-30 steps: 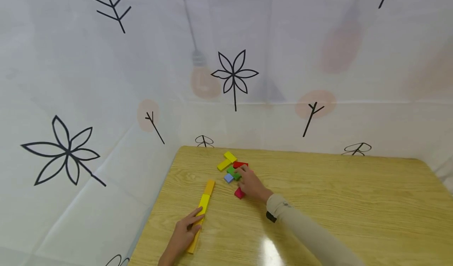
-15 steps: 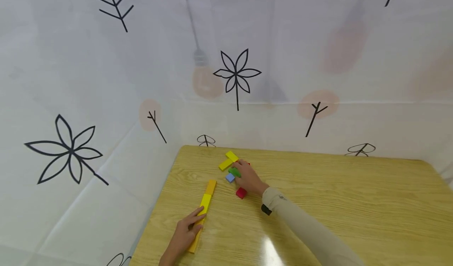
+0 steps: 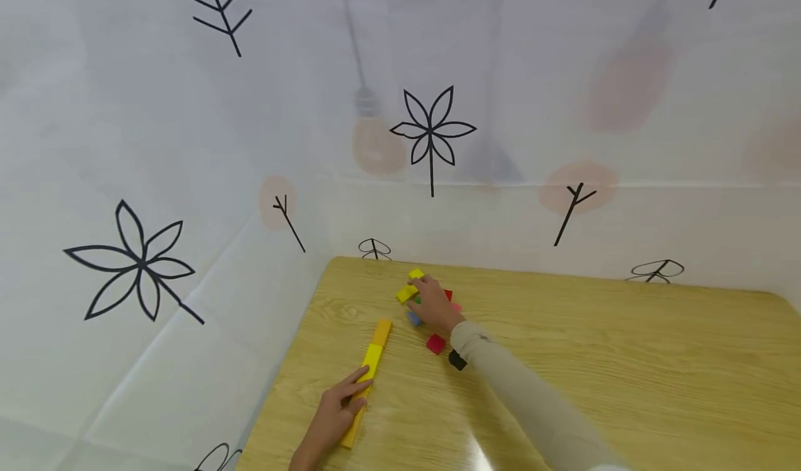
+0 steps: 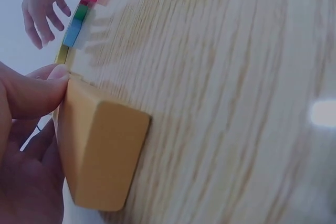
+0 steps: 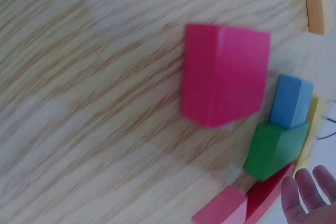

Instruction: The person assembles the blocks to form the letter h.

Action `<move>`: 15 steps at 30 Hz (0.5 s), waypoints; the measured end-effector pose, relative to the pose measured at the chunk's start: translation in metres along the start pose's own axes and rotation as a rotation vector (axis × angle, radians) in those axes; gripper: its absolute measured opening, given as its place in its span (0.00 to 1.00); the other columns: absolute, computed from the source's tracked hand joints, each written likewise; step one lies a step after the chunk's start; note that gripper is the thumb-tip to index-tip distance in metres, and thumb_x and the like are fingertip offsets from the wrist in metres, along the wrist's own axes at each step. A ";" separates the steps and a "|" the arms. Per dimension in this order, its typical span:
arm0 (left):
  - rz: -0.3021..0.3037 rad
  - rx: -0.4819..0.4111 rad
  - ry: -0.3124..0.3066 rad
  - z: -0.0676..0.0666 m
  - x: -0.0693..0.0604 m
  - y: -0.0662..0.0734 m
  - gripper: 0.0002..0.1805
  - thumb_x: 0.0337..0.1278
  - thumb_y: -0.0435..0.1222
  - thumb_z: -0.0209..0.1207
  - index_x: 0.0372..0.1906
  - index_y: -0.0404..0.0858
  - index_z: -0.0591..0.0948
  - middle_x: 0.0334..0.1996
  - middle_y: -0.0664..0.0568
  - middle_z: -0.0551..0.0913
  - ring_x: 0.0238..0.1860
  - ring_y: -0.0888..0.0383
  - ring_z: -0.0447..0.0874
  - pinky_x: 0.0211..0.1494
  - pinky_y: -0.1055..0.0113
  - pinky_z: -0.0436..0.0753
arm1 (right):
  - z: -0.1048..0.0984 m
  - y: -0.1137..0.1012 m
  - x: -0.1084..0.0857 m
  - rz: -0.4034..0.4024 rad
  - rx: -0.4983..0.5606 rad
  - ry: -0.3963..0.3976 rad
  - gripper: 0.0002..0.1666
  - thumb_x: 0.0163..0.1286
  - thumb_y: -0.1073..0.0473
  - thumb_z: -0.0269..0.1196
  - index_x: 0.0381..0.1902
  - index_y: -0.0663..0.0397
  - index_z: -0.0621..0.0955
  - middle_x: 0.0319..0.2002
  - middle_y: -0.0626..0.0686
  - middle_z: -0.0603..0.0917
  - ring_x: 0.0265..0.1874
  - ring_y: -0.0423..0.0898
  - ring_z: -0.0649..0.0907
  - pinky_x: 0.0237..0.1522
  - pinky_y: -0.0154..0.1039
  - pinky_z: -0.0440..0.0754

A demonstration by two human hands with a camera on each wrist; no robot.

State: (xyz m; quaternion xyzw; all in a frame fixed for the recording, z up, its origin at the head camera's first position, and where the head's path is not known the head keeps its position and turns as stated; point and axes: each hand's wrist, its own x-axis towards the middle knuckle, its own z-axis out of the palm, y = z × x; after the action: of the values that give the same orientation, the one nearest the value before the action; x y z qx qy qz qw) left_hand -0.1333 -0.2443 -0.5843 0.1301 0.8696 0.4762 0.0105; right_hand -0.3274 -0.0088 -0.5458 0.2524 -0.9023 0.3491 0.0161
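A straight row of blocks lies on the left of the table: an orange block [image 3: 382, 332] at the far end, a yellow block [image 3: 373, 356] after it, then an orange block [image 3: 350, 435] nearest the person. My left hand [image 3: 333, 414] rests on this row, fingers and thumb reaching across it. Over the loose blocks farther back is my right hand [image 3: 436, 307], its fingers extended above the yellow blocks [image 3: 405, 293]; whether they touch is unclear. Beneath or beside it are a green block [image 5: 273, 150], a blue block [image 5: 290, 100] and a red block [image 5: 270, 192].
A dark pink block [image 3: 436, 344] lies apart on the near side of the cluster. A lighter pink block [image 5: 223, 208] sits beside the red one. The wooden table [image 3: 594, 360] extends right; a patterned white sheet [image 3: 500, 137] hangs behind it.
The right hand has shifted left and farther back, from the red and green blocks to the yellow ones. The left hand stays on the row. The head view has turned slightly left.
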 end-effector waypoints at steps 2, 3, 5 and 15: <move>0.012 -0.003 0.001 0.001 0.001 0.000 0.19 0.59 0.28 0.58 0.57 0.34 0.79 0.65 0.47 0.70 0.66 0.43 0.64 0.63 0.60 0.69 | 0.003 0.000 0.003 -0.004 -0.009 0.004 0.27 0.66 0.58 0.63 0.60 0.64 0.73 0.56 0.64 0.72 0.52 0.61 0.72 0.53 0.53 0.74; 0.017 -0.005 0.002 0.001 0.001 0.000 0.19 0.59 0.28 0.58 0.57 0.34 0.79 0.65 0.47 0.70 0.66 0.43 0.64 0.63 0.59 0.70 | 0.005 -0.001 0.004 0.002 -0.013 0.002 0.27 0.66 0.57 0.63 0.60 0.64 0.73 0.57 0.64 0.72 0.53 0.62 0.71 0.53 0.54 0.73; 0.032 -0.007 0.008 0.002 0.002 0.000 0.19 0.59 0.29 0.58 0.56 0.34 0.79 0.64 0.45 0.70 0.65 0.42 0.64 0.62 0.58 0.70 | 0.007 -0.003 0.006 0.014 -0.041 -0.012 0.27 0.66 0.55 0.63 0.60 0.63 0.74 0.59 0.63 0.72 0.55 0.65 0.69 0.55 0.57 0.71; -0.004 -0.020 0.002 0.001 0.001 -0.001 0.19 0.59 0.27 0.58 0.56 0.35 0.79 0.65 0.46 0.70 0.66 0.43 0.63 0.63 0.58 0.69 | 0.021 -0.008 0.005 0.055 -0.099 -0.068 0.14 0.67 0.53 0.60 0.40 0.56 0.86 0.62 0.61 0.72 0.62 0.63 0.67 0.55 0.69 0.59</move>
State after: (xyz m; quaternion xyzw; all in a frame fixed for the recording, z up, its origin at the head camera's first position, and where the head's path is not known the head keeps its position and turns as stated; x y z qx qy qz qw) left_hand -0.1344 -0.2433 -0.5856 0.1278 0.8651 0.4849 0.0117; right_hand -0.3252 -0.0294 -0.5556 0.2383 -0.9251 0.2954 -0.0118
